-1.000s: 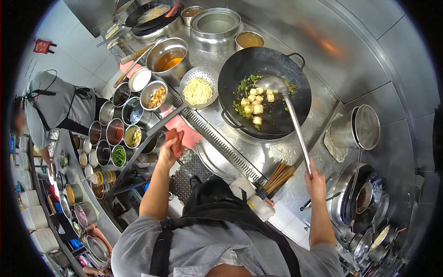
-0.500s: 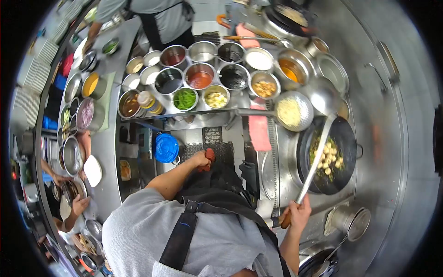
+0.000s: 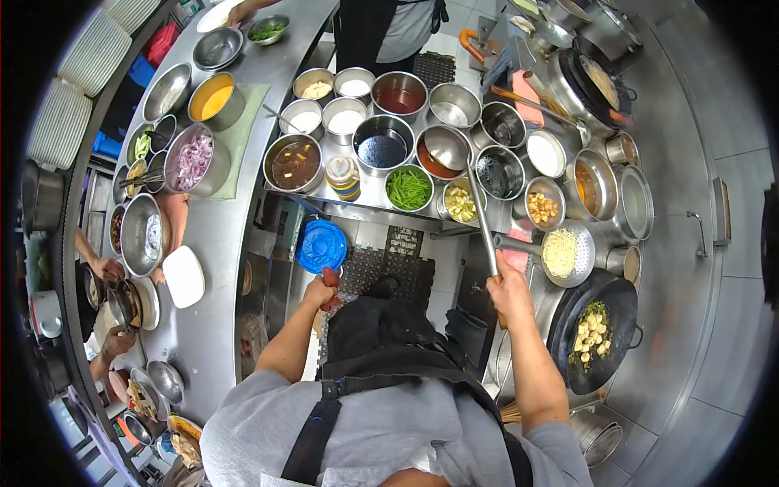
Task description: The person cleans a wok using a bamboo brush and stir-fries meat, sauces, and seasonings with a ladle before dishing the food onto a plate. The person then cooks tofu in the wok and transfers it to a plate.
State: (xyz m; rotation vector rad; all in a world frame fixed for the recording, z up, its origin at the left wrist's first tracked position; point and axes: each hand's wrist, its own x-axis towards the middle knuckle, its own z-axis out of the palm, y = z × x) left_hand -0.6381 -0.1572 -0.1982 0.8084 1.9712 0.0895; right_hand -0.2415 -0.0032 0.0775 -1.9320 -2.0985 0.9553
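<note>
My right hand [image 3: 510, 290] is wrapped round the wooden handle of a long metal ladle [image 3: 484, 213]. The ladle's bowl sits over the pot of red sauce [image 3: 438, 169] and hides part of it. Lower down, my left hand [image 3: 315, 294] is closed on a bunched red cloth [image 3: 330, 281], in front of the blue-lined bucket [image 3: 321, 246]. To the right stands a black wok [image 3: 565, 321] holding pale chunks and chopped greens [image 3: 592, 333]. A perforated strainer [image 3: 581, 258] with pale shreds rests just above the wok.
Several steel pots stand on the shelf ahead, among them dark sauce [image 3: 383, 149], green beans [image 3: 408, 188] and a yellow-labelled bottle [image 3: 342, 180]. On the left counter [image 3: 213, 325] are a pot of chopped onion [image 3: 193, 161] and a white board [image 3: 184, 276]. Co-workers' hands [image 3: 118, 344] show at the left.
My right hand has moved forward and left, carrying the ladle from over the wok to the red sauce pot. The view has turned right; my left hand still grips the cloth.
</note>
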